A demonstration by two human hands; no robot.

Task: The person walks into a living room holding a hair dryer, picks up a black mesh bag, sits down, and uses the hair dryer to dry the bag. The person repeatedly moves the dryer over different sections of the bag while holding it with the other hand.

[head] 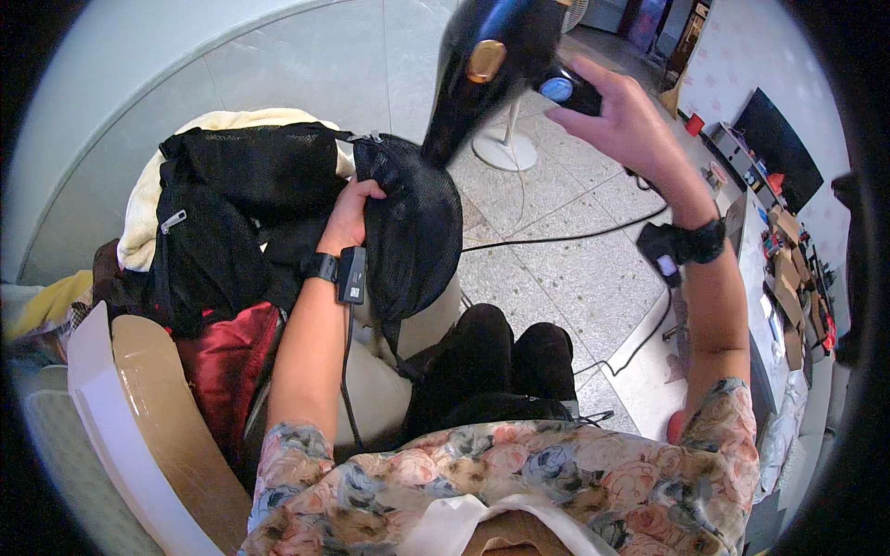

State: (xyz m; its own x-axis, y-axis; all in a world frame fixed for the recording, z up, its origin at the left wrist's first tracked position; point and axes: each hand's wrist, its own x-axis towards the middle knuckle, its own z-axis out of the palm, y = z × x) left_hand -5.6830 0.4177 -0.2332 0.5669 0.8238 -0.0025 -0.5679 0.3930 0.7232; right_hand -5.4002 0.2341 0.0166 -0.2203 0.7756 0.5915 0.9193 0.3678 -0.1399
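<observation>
My right hand (619, 118) is raised at the upper right, gripping the handle of a black hair dryer (459, 97) with a gold-coloured oval on its body. The dryer's nozzle points down towards a black mesh bag (417, 222). My left hand (351, 215) grips the near side of that mesh, thumb on top, fingers mostly hidden. More black mesh fabric with a zipper (243, 167) lies to the left, over a cream cloth (142, 222). A red satiny cloth (229, 361) shows below it. Both wrists wear black straps with small devices.
Black cords (570, 240) run across the speckled tiled floor (556, 278) at the right. A white round stand base (504, 149) is beyond the bag. A curved cardboard piece (160, 389) stands at the lower left. Cardboard pieces (789, 278) and a dark television screen (779, 149) are far right.
</observation>
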